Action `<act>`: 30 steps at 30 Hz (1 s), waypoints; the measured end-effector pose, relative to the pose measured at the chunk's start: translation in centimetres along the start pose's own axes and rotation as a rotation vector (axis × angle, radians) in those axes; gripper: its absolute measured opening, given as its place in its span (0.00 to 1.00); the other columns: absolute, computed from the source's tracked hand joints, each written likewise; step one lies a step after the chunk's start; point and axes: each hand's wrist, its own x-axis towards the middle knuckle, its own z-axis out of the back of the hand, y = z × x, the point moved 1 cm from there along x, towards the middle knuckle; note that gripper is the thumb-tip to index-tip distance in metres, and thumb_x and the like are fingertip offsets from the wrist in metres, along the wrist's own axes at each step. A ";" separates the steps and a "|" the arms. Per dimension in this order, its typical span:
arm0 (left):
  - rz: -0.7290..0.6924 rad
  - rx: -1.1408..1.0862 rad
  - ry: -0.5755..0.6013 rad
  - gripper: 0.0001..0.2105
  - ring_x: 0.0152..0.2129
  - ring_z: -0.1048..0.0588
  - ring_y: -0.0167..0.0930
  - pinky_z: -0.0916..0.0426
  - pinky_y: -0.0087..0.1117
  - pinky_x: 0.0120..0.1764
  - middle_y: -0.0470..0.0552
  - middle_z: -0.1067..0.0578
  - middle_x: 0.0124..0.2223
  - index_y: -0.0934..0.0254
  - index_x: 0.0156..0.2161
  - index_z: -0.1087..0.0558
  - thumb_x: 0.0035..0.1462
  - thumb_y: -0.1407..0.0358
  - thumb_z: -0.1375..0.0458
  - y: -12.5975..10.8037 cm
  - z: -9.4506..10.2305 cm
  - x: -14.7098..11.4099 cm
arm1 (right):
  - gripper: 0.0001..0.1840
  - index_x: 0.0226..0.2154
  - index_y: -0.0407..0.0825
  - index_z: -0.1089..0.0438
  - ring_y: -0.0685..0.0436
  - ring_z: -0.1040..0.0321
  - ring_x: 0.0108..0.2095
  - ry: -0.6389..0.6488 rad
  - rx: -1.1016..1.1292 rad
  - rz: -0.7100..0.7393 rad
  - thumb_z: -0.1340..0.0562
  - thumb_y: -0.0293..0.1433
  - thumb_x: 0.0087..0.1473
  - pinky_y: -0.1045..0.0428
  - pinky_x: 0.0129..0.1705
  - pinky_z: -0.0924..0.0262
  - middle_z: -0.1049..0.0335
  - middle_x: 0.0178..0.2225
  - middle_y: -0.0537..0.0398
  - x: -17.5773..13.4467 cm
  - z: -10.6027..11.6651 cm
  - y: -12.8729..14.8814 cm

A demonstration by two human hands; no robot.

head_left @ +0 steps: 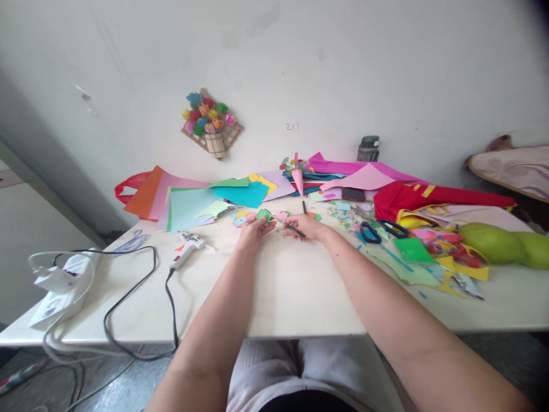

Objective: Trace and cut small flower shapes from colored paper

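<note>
Between the fingertips of my left hand [256, 226] is a small green paper piece [264, 215]. My right hand [306, 226] is closed around a pair of small scissors [295, 230] with dark handles, their thin blades reaching toward the green paper. The fine contact between blades and paper is too small to make out. Just beyond my hands lie coloured paper cut-outs [241, 217] and a dark pen-like stick [304, 207]. A pink paper cone with paper flowers [299, 178] stands farther back.
Coloured sheets [193, 205] line the back. Left are a glue gun [187, 252], its black cable and a power strip [64, 292]. Right are blue-handled scissors [371, 233], a phone [353, 194], paper scraps, red cloth [412, 200] and a green object [493, 243].
</note>
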 end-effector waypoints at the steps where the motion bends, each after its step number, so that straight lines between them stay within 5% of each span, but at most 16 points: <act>1: -0.005 0.001 -0.001 0.12 0.24 0.25 0.29 0.29 0.31 0.34 0.52 0.24 0.27 0.70 0.30 0.28 0.38 0.66 0.35 0.0 0.0 0.0 | 0.15 0.29 0.44 0.34 0.58 0.48 0.11 0.003 -0.006 0.008 0.34 0.36 0.38 0.60 0.13 0.52 0.42 0.12 0.67 0.0 0.0 0.1; 13: -0.027 0.025 0.033 0.13 0.25 0.25 0.29 0.30 0.31 0.35 0.51 0.24 0.28 0.69 0.31 0.27 0.37 0.65 0.33 -0.1 0.0 -0.2 | 0.15 0.29 0.44 0.34 0.58 0.45 0.13 0.008 0.030 0.010 0.33 0.36 0.38 0.60 0.13 0.49 0.37 0.17 0.63 0.4 0.0 -0.4; 30: -0.022 0.023 0.035 0.12 0.24 0.25 0.29 0.30 0.29 0.32 0.51 0.24 0.27 0.68 0.30 0.27 0.37 0.66 0.34 0.1 0.1 0.0 | 0.14 0.29 0.43 0.34 0.58 0.49 0.12 0.028 0.059 0.000 0.35 0.36 0.40 0.60 0.12 0.53 0.42 0.14 0.65 0.3 0.1 -0.4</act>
